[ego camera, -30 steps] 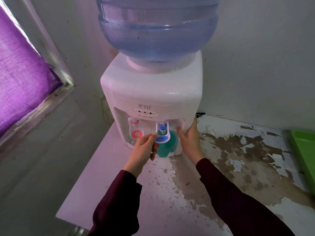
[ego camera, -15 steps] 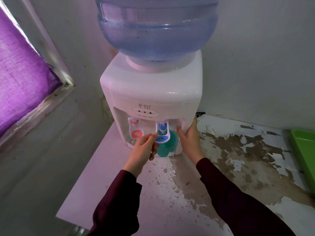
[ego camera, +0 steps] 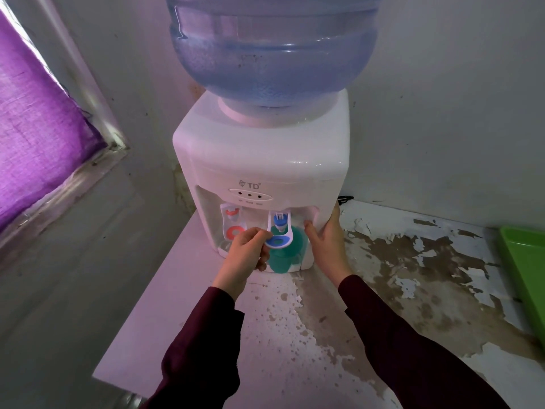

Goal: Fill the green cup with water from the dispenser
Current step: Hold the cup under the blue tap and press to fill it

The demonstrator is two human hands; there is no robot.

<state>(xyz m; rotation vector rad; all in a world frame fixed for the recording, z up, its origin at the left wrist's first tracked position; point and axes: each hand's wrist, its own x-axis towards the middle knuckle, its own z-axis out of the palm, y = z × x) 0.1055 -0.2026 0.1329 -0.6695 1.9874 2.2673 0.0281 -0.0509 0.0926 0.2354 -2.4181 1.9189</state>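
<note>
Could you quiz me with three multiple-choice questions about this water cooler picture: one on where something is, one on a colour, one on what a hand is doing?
1. Where does the green cup stand?
A. Under the blue tap
B. Under the red tap
C. On the green tray

2. What colour is the tap left of the blue tap?
A. Yellow
B. Red
C. Black

3. What is the right hand doing?
A. Lifting the bottle
B. Lying flat on the counter
C. Resting against the dispenser's right front corner

Answers:
1. A, the cup sits in the recess right below the blue lever.
2. B, its spout and lever ring are red-orange.
3. C, its palm lies on the white casing beside the cup, while the left hand has its fingers at the blue lever.
</note>
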